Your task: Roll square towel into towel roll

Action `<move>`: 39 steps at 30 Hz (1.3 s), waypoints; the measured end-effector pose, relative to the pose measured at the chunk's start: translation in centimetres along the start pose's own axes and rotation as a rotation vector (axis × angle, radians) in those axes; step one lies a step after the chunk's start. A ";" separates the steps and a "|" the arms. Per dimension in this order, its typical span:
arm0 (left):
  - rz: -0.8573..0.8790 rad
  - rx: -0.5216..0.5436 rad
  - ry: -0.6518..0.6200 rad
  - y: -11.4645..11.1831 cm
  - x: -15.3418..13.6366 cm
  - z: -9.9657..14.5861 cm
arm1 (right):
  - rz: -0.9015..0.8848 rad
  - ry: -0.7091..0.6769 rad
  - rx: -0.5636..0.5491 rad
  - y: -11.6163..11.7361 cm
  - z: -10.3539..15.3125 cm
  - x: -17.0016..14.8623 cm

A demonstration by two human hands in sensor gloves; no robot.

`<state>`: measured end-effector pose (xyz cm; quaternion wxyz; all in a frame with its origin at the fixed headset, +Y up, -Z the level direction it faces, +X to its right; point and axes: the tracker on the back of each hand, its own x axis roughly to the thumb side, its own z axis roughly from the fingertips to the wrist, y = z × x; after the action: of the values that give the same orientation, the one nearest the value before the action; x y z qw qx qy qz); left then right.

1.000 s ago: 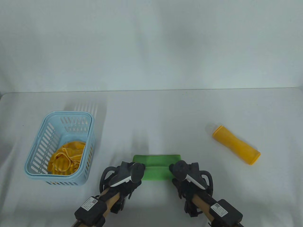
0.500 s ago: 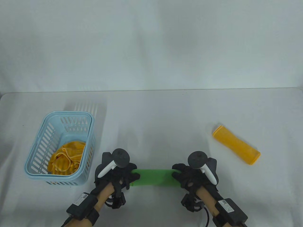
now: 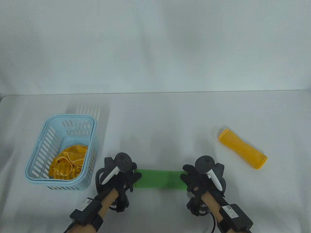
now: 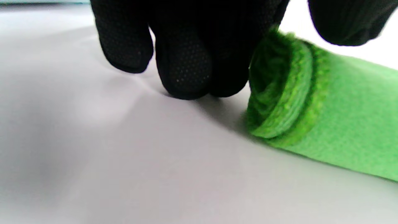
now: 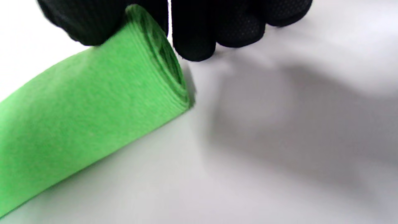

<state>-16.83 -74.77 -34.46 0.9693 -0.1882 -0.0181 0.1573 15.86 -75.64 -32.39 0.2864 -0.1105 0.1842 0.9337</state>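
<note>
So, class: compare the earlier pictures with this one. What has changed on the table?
The green towel went from half-rolled with a flat strip showing to a full roll, nearer the person. Both hands, left and right, drew back to its ends. Basket and yellow roll stayed put.

fuzzy cloth green towel (image 3: 160,179), matt table (image 3: 170,121)

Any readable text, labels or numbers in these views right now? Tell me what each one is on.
Nothing legible.
White label on the left wrist pack: print and a code square, too small to read.
White label on the right wrist pack: same, too small to read.
Green towel roll, basket, yellow roll: no markings seen.
</note>
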 end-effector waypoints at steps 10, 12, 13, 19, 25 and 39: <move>-0.034 0.046 -0.009 0.6 -0.2 0.2 | 0.008 -0.017 0.005 -0.1 0.0 0.0; -0.057 0.069 -0.027 0.9 0.2 0.5 | 0.005 -0.019 -0.001 -0.2 0.1 0.0; -0.073 0.088 -0.041 1.1 0.5 0.7 | 0.004 -0.022 -0.009 -0.3 0.2 0.1; -0.151 0.210 -0.117 2.6 1.9 2.4 | 0.046 -0.078 -0.047 -0.5 0.7 0.7; -0.198 0.351 -0.179 4.7 2.8 4.8 | 0.091 -0.214 -0.085 -0.9 2.7 3.0; -0.158 0.421 -0.215 6.1 2.8 6.8 | 0.515 -0.292 0.107 5.6 1.0 9.9</move>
<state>-16.64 -66.11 -30.51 0.9889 0.0378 -0.1025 0.1004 4.47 -74.62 -33.00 0.0688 0.0907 0.2118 0.9707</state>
